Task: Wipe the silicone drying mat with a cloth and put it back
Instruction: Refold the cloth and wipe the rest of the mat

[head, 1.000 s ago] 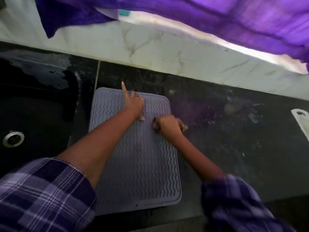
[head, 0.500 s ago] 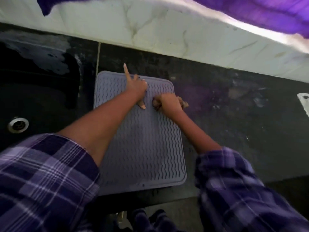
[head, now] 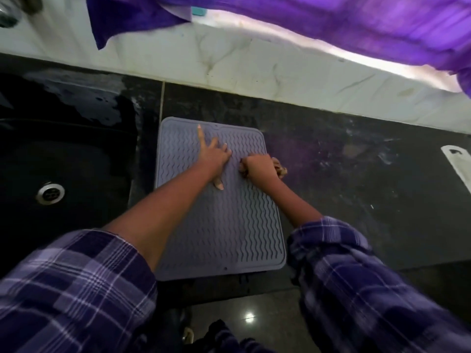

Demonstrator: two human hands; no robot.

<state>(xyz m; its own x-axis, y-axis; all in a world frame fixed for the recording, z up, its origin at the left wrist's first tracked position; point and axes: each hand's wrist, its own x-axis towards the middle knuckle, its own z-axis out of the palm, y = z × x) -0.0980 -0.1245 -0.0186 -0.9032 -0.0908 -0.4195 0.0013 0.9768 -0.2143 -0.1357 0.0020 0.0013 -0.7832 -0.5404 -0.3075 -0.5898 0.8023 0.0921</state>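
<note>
A grey silicone drying mat point(head: 229, 225) with wavy ridges lies flat on the dark stone counter point(head: 356, 200), just right of the sink. My left hand point(head: 214, 157) rests flat on the mat's upper middle, fingers spread, index finger pointing away. My right hand point(head: 258, 168) is closed into a fist beside it on the mat's upper right part. A small brownish cloth point(head: 280, 169) bunched in that fist peeks out past the knuckles.
A black sink point(head: 63, 161) with a round metal drain point(head: 50, 193) lies to the left. A white marble ledge point(head: 254, 72) runs along the back, with purple fabric point(head: 331, 21) hanging above it. A white flat object point(head: 458, 166) lies at the counter's right edge.
My right hand with the cloth has slid a little up the mat toward my left hand. The left hand has stayed pressed on the mat. The camera has shifted.
</note>
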